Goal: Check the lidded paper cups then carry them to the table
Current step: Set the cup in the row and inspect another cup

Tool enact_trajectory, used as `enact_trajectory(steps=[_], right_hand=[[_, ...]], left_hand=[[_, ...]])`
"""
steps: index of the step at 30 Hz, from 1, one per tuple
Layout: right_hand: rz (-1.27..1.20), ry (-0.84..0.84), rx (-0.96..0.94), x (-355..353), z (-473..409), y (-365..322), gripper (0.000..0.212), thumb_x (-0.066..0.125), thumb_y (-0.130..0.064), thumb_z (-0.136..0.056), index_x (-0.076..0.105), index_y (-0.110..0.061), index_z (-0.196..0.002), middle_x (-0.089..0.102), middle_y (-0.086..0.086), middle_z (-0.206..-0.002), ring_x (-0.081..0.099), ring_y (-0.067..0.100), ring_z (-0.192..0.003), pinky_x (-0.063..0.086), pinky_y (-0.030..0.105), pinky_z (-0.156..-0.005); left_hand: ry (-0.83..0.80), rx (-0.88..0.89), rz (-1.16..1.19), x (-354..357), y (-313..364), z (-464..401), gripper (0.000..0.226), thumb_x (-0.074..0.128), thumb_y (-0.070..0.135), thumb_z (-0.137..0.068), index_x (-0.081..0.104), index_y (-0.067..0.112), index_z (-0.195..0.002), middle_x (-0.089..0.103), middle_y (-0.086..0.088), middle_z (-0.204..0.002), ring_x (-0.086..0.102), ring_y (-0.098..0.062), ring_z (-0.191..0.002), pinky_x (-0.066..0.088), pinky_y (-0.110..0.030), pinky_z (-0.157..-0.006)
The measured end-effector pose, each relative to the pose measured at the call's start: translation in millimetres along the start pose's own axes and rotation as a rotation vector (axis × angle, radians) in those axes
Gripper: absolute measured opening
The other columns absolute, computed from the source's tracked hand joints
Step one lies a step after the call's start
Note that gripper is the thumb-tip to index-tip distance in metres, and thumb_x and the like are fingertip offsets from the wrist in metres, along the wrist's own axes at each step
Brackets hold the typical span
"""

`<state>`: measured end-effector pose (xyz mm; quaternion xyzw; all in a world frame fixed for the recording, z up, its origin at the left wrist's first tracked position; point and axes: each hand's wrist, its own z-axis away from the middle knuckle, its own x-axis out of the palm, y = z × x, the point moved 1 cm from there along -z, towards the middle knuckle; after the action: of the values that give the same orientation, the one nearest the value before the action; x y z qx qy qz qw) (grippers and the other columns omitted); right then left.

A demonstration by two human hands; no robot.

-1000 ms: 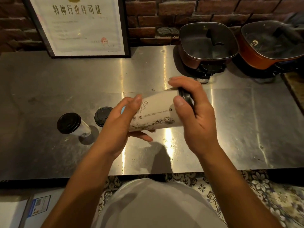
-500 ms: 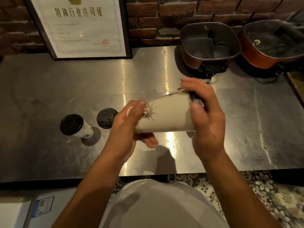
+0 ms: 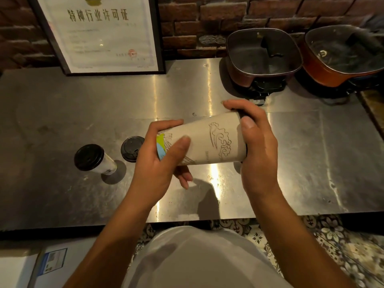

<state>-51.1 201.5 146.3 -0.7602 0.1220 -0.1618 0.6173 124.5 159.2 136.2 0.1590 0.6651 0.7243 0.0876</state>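
Both hands held one paper cup (image 3: pixel 209 142) sideways above the steel counter (image 3: pixel 83 113), clear of its surface. The cup's lidded end pointed to the right and its narrow base to the left.

Left hand (image 3: pixel 160 161): fingers and thumb curled round the base end of the cup, thumb lying on the near side, fingertips wrapped over the top and underneath. A green and blue sticker (image 3: pixel 160 146) showed on the cup wall between thumb and fingers.

Right hand (image 3: pixel 257 146): curled over the black lid (image 3: pixel 242 115), thumb pressed on the cup wall just beside the rim, index finger arched over the top edge. Most of the lid was hidden by this hand.

A swirl drawing on the cup wall faced the camera.

Two more cups with black lids stood on the counter to the left of the hands. The far-left cup (image 3: pixel 93 160) stood upright and apart. The second cup (image 3: pixel 132 148) stood just beside the left hand, its body hidden; only the lid was visible.

At the back of the counter: a framed certificate (image 3: pixel 99 34) leaning on the brick wall (image 3: pixel 197 23), and two lidded pans (image 3: pixel 264 53) on the right.
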Motion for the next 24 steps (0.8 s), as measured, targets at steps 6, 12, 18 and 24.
enact_trajectory(steps=[6, 12, 18, 24], right_hand=[[-0.024, -0.004, 0.007, -7.0, 0.4, 0.6, 0.032, 0.048, -0.028, -0.098, 0.064, -0.024, -0.126, 0.065, -0.001, -0.126, 0.064, 0.020, -0.110, 0.055, 0.036, -0.078], [-0.273, 0.104, 0.493, -3.9, -5.2, 3.9, 0.030, 0.045, -0.032, -0.105, 0.074, -0.026, -0.112, 0.075, 0.007, -0.108, 0.070, 0.025, -0.096, 0.052, 0.036, -0.068], [0.197, -0.036, -0.228, 0.1, 6.2, 0.3, 0.032, 0.051, -0.029, -0.094, 0.064, -0.025, -0.123, 0.061, 0.001, -0.134, 0.060, 0.014, -0.119, 0.052, 0.031, -0.091], [-0.026, 0.060, 0.147, -0.6, 0.1, 2.2, 0.033, 0.051, -0.037, -0.095, 0.069, -0.028, -0.121, 0.069, -0.003, -0.125, 0.064, 0.016, -0.110, 0.054, 0.033, -0.078]], left_hand=[[0.045, -0.067, -0.041, 6.6, 0.0, 0.3, 0.036, 0.061, 0.053, -0.087, 0.059, 0.024, -0.110, 0.071, -0.005, -0.098, 0.074, -0.026, -0.067, 0.057, -0.030, -0.049], [0.003, 0.572, -0.500, 6.1, -3.9, -3.8, 0.044, 0.072, 0.036, -0.086, 0.055, 0.031, -0.126, 0.056, 0.010, -0.127, 0.062, -0.016, -0.114, 0.059, -0.028, -0.083], [0.169, -0.280, 0.217, 18.7, -3.0, -8.7, 0.026, 0.060, 0.043, -0.098, 0.068, 0.018, -0.099, 0.071, -0.004, -0.090, 0.074, -0.024, -0.073, 0.056, -0.033, -0.046], [0.060, 0.072, -0.125, 7.4, 4.5, -3.9, 0.032, 0.063, 0.038, -0.094, 0.058, 0.036, -0.125, 0.066, 0.019, -0.120, 0.067, -0.009, -0.104, 0.060, -0.026, -0.069]])
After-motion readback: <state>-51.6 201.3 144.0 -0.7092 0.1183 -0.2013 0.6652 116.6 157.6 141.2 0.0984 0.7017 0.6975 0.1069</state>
